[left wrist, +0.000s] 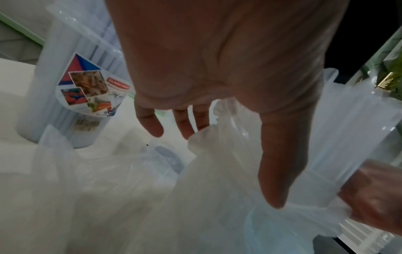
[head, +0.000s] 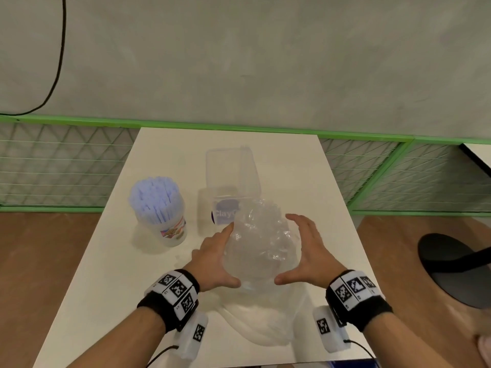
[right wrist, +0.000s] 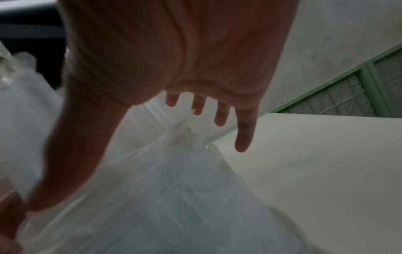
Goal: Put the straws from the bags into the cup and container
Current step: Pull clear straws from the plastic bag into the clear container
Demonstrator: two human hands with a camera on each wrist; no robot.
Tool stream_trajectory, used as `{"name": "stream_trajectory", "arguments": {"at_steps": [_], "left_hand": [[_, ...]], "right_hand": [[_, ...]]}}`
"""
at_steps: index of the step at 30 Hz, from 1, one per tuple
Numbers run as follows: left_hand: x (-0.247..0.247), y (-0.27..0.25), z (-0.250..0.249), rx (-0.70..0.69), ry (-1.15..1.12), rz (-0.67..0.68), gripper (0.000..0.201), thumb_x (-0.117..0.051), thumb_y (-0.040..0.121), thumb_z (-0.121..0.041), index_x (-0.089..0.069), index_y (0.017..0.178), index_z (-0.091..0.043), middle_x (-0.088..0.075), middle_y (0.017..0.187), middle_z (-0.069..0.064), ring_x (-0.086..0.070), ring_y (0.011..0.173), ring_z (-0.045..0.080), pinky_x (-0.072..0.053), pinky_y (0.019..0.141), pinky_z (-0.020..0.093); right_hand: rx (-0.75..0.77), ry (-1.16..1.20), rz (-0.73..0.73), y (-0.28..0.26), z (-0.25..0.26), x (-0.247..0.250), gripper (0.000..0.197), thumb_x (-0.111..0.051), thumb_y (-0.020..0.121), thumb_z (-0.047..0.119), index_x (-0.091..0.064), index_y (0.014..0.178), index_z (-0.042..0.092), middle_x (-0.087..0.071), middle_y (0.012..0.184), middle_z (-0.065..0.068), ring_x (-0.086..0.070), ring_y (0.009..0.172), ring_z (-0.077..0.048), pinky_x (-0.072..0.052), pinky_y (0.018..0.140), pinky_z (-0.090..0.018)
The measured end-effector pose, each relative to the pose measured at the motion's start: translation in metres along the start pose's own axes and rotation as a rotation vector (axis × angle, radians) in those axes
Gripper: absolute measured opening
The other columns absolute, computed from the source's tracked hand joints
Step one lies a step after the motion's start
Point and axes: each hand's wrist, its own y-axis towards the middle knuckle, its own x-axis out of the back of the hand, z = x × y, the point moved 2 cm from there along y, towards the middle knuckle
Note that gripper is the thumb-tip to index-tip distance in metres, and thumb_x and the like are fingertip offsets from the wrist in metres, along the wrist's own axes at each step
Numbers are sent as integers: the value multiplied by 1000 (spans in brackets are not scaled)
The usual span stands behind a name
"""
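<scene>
The translucent plastic cup (head: 170, 227) left of the crumpled clear plastic bag (head: 259, 243) is packed with pale blue straws (head: 155, 197); the clear rectangular container (head: 231, 173) behind the bag appears unfilled, both grips, left hand (head: 215, 257) and right hand (head: 309, 251), spread against the bag.

On the table (head: 305, 166), the cup (head: 170, 224) filled with straws (head: 155, 195) is set left of the container (head: 231, 176). The bag (head: 260, 243) is placed before the container, between the left hand (head: 215, 258) and right hand (head: 310, 251).
</scene>
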Motion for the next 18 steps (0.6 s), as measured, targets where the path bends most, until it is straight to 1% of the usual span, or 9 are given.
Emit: {"name": "stream_trajectory", "arguments": {"at_steps": [2,4,6,7,9,12,13,15,18], "left_hand": [[-1,5,0,17,29,7,130,-85,54,-43,2,150,-44,-32,141,-9,-31,134,15,-27,112,40],[-4,9,2,-20,-65,1,125,-88,51,-37,-11,149,-41,-38,140,-9,-41,130,14,-39,109,38],[-10,11,6,-39,-116,-13,108,-89,50,-28,-27,138,-41,-47,127,-7,-52,118,16,-49,99,34],[-13,11,8,-31,-122,-20,102,-89,50,-25,-30,131,-43,-48,122,-6,-55,115,16,-51,96,33],[-17,11,9,-35,-143,-43,99,-91,50,-22,-29,124,-45,-48,121,-6,-54,113,14,-50,94,29],[-23,11,8,-61,-255,-84,101,-97,43,-27,-34,119,-46,-48,123,-12,-53,114,5,-48,89,17],[-27,12,7,-62,-299,-110,106,-98,40,-31,-34,123,-45,-47,126,-13,-52,117,3,-48,90,18],[-33,12,3,-65,-351,-155,116,-98,38,-40,-31,132,-42,-48,130,-15,-50,119,0,-47,96,23],[-37,9,-4,-96,-401,-202,110,-97,45,-39,-29,131,-51,-57,122,-22,-54,114,-4,-47,94,20]], "right_hand": [[47,94,129,7,1,-6,134,-97,43,44,-8,143,50,-19,150,20,-24,140,0,-26,114,-24],[36,199,171,12,-3,-17,136,-99,44,36,-7,142,51,-30,148,22,-33,136,7,-32,111,-19],[-14,236,133,12,-9,-29,131,-100,43,34,-12,138,55,-40,141,22,-41,131,6,-38,108,-22],[-33,246,104,11,-13,-34,128,-100,42,34,-15,137,53,-44,138,22,-45,128,5,-41,107,-25],[-61,263,39,10,-19,-41,125,-99,40,33,-22,137,47,-52,131,19,-52,121,1,-48,103,-32],[-85,286,-19,10,-21,-45,121,-99,38,31,-28,135,44,-59,123,17,-58,114,-2,-52,97,-33],[-89,285,-36,11,-21,-46,120,-99,38,30,-29,134,43,-60,121,17,-60,112,-2,-52,95,-30],[-104,288,-81,10,-22,-48,116,-98,39,26,-32,133,40,-62,117,16,-61,109,-1,-51,87,-19],[-139,268,-129,8,-18,-45,107,-97,38,24,-41,129,34,-64,110,19,-60,100,10,-47,76,-5]]}}
